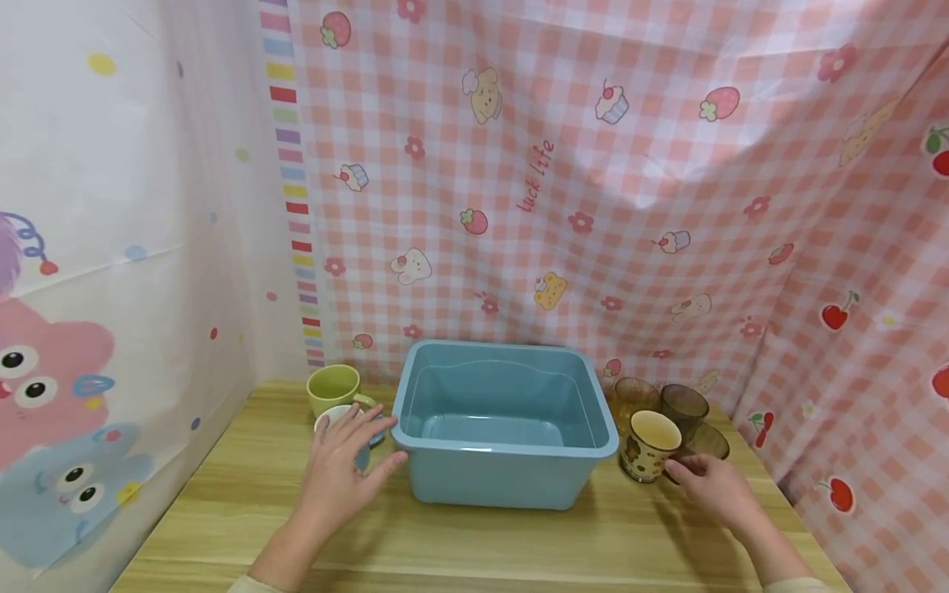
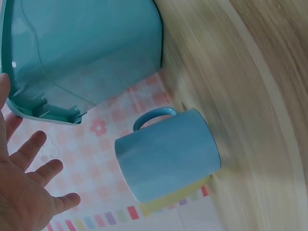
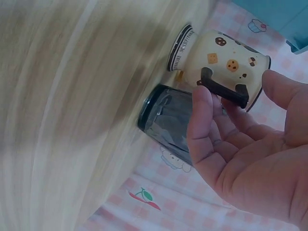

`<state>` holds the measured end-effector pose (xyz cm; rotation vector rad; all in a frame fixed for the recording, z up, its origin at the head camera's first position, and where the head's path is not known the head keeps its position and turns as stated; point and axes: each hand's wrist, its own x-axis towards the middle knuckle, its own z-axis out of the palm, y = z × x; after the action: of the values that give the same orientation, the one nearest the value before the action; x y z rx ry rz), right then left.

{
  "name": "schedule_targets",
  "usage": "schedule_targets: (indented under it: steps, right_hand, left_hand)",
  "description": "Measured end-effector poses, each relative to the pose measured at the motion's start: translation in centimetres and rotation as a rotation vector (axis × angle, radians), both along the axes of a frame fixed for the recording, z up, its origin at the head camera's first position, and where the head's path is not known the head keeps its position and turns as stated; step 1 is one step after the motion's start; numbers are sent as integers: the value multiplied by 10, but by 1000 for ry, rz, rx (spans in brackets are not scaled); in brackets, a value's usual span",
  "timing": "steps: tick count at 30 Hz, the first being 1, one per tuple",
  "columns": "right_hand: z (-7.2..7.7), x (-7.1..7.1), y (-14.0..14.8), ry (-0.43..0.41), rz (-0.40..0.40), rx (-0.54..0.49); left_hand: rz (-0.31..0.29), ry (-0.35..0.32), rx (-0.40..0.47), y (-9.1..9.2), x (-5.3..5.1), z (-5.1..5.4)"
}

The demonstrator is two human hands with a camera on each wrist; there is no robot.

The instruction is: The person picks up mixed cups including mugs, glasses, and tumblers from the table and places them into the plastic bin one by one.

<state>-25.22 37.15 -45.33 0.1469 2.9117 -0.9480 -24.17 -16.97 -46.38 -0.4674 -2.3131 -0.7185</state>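
My right hand (image 1: pixel 713 487) holds a cream mug (image 1: pixel 649 445) with a cookie pattern by its dark handle (image 3: pixel 224 90). In the right wrist view its fingers curl at the handle, with the thumb near the rim. Whether the mug's base touches the table cannot be told. My left hand (image 1: pixel 341 469), fingers spread, hovers beside the left rim of a blue plastic tub (image 1: pixel 493 478). Behind that hand, partly hidden, stands a blue mug (image 2: pixel 168 156) with a white inside. A green mug (image 1: pixel 334 389) is just behind the blue one.
Right of the tub stand an amber glass (image 1: pixel 630 397), a dark brown glass (image 1: pixel 684 402) and another brown glass (image 1: pixel 710 441) partly covered by the right hand. The wooden table (image 1: pixel 474 548) meets a pink checked cloth (image 1: pixel 534 272) at the back.
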Motion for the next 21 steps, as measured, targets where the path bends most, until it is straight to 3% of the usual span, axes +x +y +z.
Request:
schedule_targets:
  steps: [12,21]
  right_hand:
    - [-9,-2,7,-152,-66,-297]
    - [-10,-2,11,-214,-77,-343]
  left_hand:
    - [-10,21,-48,-3,1,0]
    - [-13,32,-52,-3,0,0]
